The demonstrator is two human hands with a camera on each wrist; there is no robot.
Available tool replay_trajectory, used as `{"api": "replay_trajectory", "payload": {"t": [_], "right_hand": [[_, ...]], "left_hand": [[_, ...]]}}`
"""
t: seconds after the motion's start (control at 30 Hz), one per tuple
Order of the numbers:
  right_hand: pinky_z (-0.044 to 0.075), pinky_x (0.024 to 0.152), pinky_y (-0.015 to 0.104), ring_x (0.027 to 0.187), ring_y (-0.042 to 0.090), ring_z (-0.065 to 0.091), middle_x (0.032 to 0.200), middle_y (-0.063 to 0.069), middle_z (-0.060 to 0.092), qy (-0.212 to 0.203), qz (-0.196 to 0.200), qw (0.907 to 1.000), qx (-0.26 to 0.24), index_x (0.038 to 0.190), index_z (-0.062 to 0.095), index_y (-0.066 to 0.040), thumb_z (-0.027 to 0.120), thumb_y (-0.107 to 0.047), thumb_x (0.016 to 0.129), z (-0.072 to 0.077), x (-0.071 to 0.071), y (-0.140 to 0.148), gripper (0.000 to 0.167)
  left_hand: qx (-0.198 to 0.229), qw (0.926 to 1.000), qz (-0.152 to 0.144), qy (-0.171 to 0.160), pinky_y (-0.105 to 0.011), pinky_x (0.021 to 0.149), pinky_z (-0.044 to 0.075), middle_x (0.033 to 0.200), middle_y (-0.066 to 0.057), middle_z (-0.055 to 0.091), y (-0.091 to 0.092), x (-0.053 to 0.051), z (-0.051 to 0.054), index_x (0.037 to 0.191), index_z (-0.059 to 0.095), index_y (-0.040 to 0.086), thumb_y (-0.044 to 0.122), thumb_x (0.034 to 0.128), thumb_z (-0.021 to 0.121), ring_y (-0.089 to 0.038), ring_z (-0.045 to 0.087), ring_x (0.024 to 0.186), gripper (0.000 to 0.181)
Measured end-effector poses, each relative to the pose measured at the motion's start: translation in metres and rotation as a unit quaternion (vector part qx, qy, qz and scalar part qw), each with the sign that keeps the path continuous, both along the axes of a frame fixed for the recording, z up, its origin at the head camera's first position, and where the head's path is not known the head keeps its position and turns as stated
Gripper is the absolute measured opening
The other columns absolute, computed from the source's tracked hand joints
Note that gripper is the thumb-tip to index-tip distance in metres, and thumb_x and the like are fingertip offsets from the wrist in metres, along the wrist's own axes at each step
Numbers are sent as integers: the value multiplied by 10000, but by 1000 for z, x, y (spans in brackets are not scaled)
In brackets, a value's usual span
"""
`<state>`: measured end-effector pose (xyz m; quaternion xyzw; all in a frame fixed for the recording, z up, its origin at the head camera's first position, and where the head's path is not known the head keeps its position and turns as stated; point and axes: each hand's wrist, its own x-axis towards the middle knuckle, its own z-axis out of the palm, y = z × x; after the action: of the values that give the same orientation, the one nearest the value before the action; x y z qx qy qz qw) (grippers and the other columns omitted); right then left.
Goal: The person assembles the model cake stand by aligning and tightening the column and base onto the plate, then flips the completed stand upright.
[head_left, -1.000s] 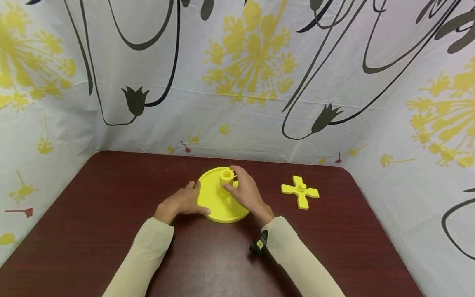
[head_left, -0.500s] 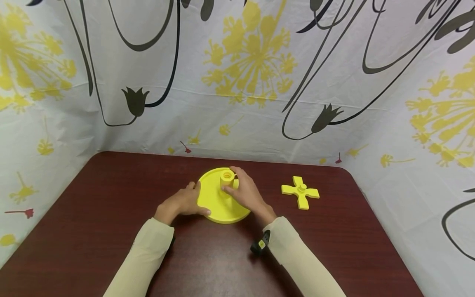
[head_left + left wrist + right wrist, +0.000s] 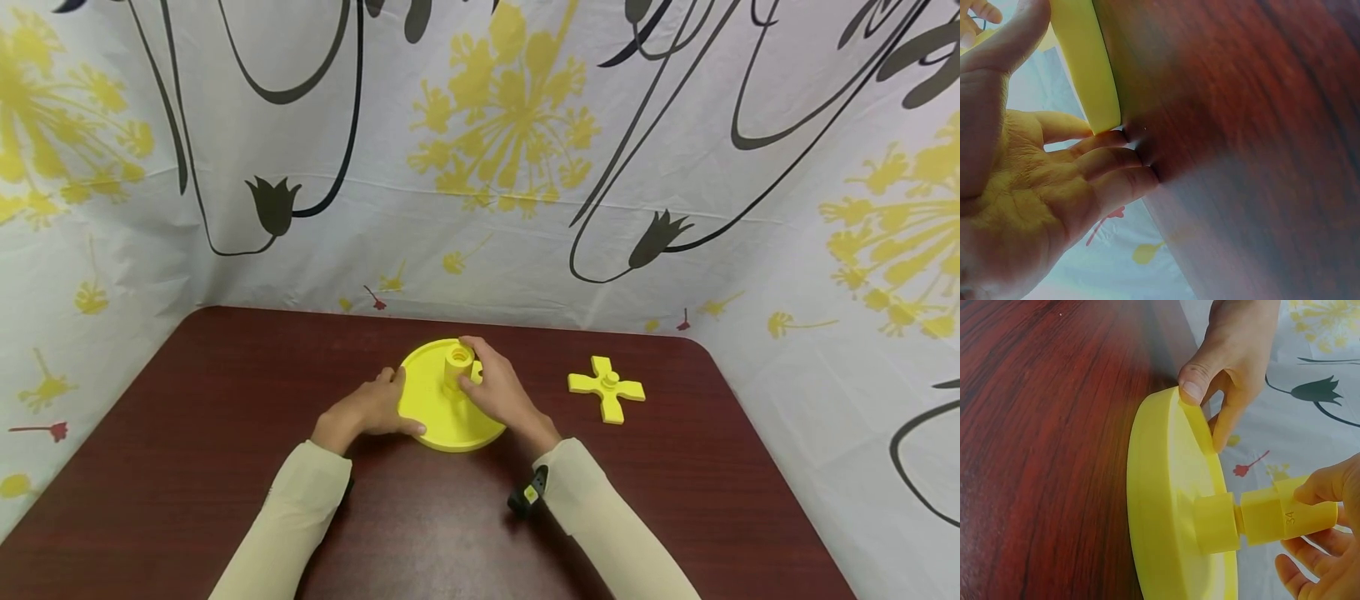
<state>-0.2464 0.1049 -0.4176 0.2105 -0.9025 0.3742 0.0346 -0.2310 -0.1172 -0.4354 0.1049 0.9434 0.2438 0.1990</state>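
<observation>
near the table's far edge [image 3: 330, 323], a yellow disc [image 3: 424, 390] is gripped by the spread left hand [image 3: 373, 405]. its post [image 3: 455, 367] is pinched by the right hand [image 3: 501, 390].

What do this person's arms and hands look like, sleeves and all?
The left sleeve and right sleeve are long and pale cream. The left hand and right hand wear no gloves. Near the right sleeve's end shows a black wrist device with a small yellow-green square; near the left's, only a dark sliver.
</observation>
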Motion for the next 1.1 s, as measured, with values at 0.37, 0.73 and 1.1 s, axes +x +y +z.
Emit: {"api": "replay_trajectory", "payload": {"t": [0.37, 0.73, 1.1], "right_hand": [[505, 933, 437, 1198, 271, 582, 1369, 120, 575, 117, -227, 9996, 154, 1405, 491, -67, 738, -108, 892, -2, 1, -1, 570], [497, 940, 452, 1189, 312, 589, 1348, 129, 584, 162, -261, 9995, 107, 1386, 500, -49, 750, -125, 888, -3, 0, 0, 563], [510, 928, 439, 1225, 266, 561, 1373, 105, 564, -1, -166, 9999, -9, 1401, 492, -77, 732, -137, 895, -2, -3, 1, 563]], "left_hand": [[-75, 10000, -49, -27, -529, 1043, 401, 1570, -280, 218, 0, -1, 0, 1566, 115, -46, 531, 829, 753, -427, 446, 1309, 1132], [-1161, 9895, -346, 791, -536, 982, 431, 1382, -265, 471, 8, 4, 7, 1471, 371, -97, 589, 798, 754, -402, 533, 1167, 1034], [-364, 9978, -258, 491, -500, 1016, 400, 1458, -276, 323, 3, 2, 2, 1533, 203, -97, 497, 829, 771, -366, 407, 1229, 1083]]}}
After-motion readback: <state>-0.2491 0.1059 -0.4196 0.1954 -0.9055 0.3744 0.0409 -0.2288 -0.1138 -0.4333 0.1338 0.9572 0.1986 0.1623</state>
